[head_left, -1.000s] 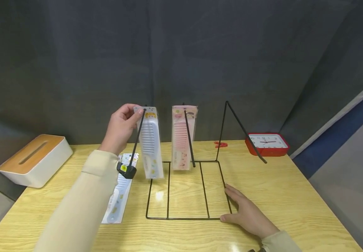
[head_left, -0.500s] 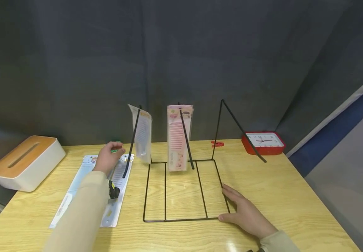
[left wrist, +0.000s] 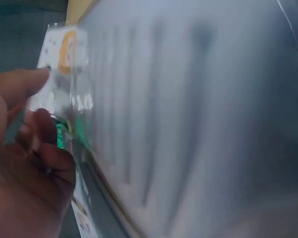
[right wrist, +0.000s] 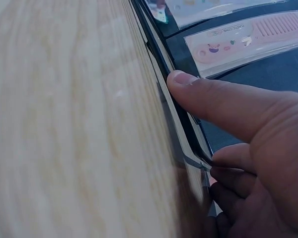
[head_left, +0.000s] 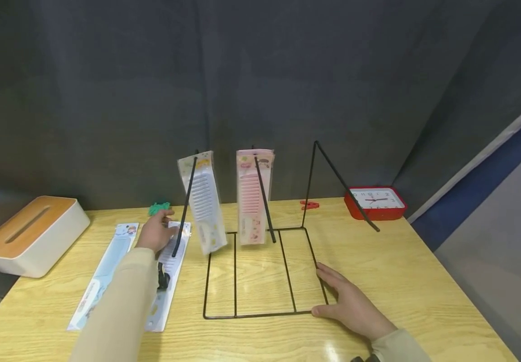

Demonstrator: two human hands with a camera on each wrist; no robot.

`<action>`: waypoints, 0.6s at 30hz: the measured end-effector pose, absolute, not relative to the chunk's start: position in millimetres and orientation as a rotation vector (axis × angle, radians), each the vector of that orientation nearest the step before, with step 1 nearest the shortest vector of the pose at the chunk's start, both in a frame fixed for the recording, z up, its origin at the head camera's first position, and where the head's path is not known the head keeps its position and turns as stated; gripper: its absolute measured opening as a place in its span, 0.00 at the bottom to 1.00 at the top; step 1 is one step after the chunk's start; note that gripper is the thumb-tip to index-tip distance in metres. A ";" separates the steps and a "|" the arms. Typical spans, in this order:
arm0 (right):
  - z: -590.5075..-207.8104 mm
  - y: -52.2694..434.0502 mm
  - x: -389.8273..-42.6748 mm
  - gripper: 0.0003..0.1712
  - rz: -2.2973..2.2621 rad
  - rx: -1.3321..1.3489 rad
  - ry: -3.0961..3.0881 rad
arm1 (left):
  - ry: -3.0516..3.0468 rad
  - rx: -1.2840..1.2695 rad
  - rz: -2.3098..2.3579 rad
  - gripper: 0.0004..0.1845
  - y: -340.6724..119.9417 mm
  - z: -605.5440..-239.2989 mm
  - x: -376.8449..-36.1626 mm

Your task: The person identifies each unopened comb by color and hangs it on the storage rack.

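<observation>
Thumbs parted from fingers on left hand (head_left: 154, 233) and right hand (head_left: 350, 304), we'd top-pinch the flat-lying, likely light, slippery comb packet (head_left: 166, 253).

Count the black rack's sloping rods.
3: the left rod carries a blue comb pack, the middle rod a pink comb pack, the right rod nothing. None appears hidden.
</observation>
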State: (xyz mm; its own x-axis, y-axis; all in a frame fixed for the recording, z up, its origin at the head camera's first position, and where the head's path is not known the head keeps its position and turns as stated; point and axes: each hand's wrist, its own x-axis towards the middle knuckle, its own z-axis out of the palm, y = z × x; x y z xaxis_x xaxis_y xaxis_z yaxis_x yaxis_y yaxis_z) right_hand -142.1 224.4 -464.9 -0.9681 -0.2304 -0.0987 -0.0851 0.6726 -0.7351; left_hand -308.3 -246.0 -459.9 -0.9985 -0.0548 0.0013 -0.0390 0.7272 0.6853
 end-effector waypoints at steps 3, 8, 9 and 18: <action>-465.4 223.8 -143.3 0.57 -1.166 -0.259 2.706 | -2.866 0.032 -1.164 0.22 -248.6 -451.2 -300.9; -465.0 224.2 -144.8 0.57 -1.164 -0.265 2.706 | -2.882 -0.060 -1.167 0.17 -256.5 -427.6 -281.6; -464.8 224.2 -144.9 0.57 -1.163 -0.269 2.705 | -2.885 -0.083 -1.171 0.17 -258.4 -422.5 -277.0; -467.1 225.1 -143.8 0.57 -1.122 -0.271 2.716 | -2.737 -0.296 -1.258 0.13 -248.3 -363.6 -200.0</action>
